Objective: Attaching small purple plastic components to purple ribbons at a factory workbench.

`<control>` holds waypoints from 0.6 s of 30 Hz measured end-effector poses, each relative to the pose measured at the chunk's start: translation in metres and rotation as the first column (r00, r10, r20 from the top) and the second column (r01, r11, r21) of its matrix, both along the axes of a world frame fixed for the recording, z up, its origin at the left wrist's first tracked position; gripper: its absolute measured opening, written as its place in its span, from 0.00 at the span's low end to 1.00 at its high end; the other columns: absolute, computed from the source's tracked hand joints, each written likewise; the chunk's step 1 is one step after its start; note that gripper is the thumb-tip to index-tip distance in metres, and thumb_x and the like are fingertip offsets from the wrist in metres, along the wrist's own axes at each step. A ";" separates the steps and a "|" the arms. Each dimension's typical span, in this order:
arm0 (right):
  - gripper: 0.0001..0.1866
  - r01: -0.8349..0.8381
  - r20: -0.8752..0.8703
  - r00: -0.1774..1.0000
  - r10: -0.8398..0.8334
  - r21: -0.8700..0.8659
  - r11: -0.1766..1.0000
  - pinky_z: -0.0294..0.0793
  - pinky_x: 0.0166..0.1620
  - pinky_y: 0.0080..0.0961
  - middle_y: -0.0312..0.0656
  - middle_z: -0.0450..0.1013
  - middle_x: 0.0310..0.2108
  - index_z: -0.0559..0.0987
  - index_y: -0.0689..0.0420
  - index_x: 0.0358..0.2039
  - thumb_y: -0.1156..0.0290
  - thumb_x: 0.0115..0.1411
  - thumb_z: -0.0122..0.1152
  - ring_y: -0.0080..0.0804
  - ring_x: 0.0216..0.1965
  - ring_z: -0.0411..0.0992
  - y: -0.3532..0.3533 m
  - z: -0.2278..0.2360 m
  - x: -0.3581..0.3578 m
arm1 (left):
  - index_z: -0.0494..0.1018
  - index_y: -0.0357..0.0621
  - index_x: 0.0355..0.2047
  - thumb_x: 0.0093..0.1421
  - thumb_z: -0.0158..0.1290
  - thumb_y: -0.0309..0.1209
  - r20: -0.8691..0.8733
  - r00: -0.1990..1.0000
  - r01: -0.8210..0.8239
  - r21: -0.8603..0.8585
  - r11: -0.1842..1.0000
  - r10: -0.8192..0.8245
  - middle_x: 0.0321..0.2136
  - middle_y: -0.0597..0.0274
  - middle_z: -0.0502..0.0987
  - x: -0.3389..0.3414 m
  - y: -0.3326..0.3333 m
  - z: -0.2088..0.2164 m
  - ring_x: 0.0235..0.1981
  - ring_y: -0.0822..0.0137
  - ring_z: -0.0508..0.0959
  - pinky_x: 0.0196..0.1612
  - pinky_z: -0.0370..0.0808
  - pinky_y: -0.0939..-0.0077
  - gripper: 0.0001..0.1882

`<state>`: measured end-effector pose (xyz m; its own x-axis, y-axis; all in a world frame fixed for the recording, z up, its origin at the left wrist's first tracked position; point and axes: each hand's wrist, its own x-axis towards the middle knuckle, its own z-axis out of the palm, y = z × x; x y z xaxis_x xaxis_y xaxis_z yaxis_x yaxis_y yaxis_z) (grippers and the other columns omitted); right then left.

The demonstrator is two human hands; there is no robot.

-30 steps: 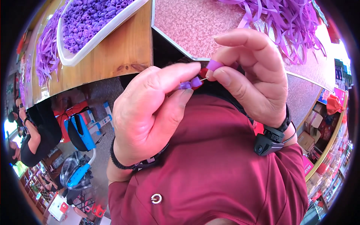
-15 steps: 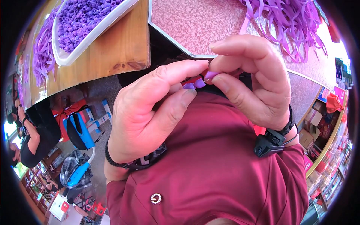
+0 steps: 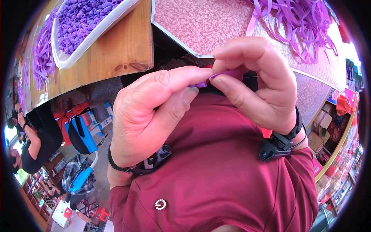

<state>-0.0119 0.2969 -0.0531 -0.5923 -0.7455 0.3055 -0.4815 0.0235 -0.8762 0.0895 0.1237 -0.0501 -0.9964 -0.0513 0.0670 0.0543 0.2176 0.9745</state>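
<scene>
Above my lap, my left hand (image 3: 145, 110) pinches a small purple plastic piece (image 3: 199, 84) between thumb and forefinger. It resembles a hollow bead or cord end, and the fingers hide most of it. Close beside it, my right hand (image 3: 262, 87) is closed in a thumb-and-finger pinch on a purple ribbon (image 3: 228, 72), whose end shows above the thumb tip. The fingertips of both hands almost meet. Whether the ribbon and the plastic piece are joined cannot be seen.
A white tray (image 3: 62, 62) of small purple pieces stands on the wooden table (image 3: 127, 50), with purple ribbons (image 3: 43, 58) beside it. More ribbons (image 3: 297, 27) lie on the pink-patterned table (image 3: 193, 27). A blue-framed chair (image 3: 83, 135) and a person (image 3: 40, 131) are at left.
Both hands have shifted slightly left. The purple pieces seen between my fingertips are now mostly covered, and the ribbon in my right hand shows as a longer strip.
</scene>
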 end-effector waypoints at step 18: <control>0.11 0.000 -0.334 0.943 -0.004 -0.012 1.000 0.65 0.24 0.20 0.37 0.72 0.23 0.76 0.59 0.29 0.86 0.43 0.63 0.25 0.21 0.68 -0.005 -0.003 -0.002 | 0.74 0.34 0.41 0.57 0.51 0.20 -0.010 0.997 -0.074 -0.016 0.997 0.074 0.35 0.61 0.76 0.003 0.003 -0.004 0.29 0.77 0.72 0.33 0.70 0.86 0.11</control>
